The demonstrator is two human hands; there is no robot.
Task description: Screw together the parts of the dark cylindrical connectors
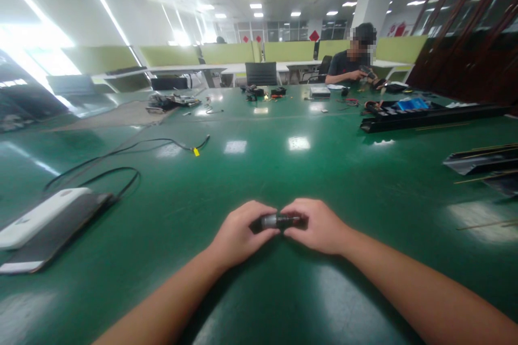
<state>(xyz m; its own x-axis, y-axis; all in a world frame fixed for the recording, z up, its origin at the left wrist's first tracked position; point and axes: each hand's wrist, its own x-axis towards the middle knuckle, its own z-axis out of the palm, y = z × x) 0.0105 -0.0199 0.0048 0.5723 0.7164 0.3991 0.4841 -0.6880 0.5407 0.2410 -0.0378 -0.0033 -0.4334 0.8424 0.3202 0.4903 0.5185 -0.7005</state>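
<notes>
Our left hand (237,233) and right hand (321,227), fingers curled nearly closed, grip a dark cylinder (279,220) by its ends, toward the near edge of the surface (259,172). Holding it level, we should grip evenly.

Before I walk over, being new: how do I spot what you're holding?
Find the green table. At its near middle, the left hand and right hand hold an elongated object between them. Unlike the white device at left, it's dark with a grey section.
</notes>
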